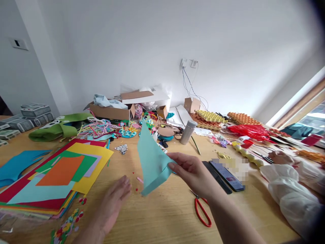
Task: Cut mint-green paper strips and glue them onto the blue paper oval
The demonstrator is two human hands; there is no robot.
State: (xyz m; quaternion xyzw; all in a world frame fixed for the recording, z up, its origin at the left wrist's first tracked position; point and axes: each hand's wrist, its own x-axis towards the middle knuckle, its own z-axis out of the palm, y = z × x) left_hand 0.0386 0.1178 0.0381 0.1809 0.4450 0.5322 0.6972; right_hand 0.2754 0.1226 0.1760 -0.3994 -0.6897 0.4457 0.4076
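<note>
Craft room — stacked coloured paper (61, 171), scissors (197, 199)

One view, head | worn on the person's head; looks from above the near side of the table (152, 223) | faces forward and down, across to the white wall (122, 44) | left hand (115, 200) and right hand (189, 173) close; wall well beyond

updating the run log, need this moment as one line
right hand: holding turquoise sheet | left hand: empty | red-handled scissors: on table
</note>
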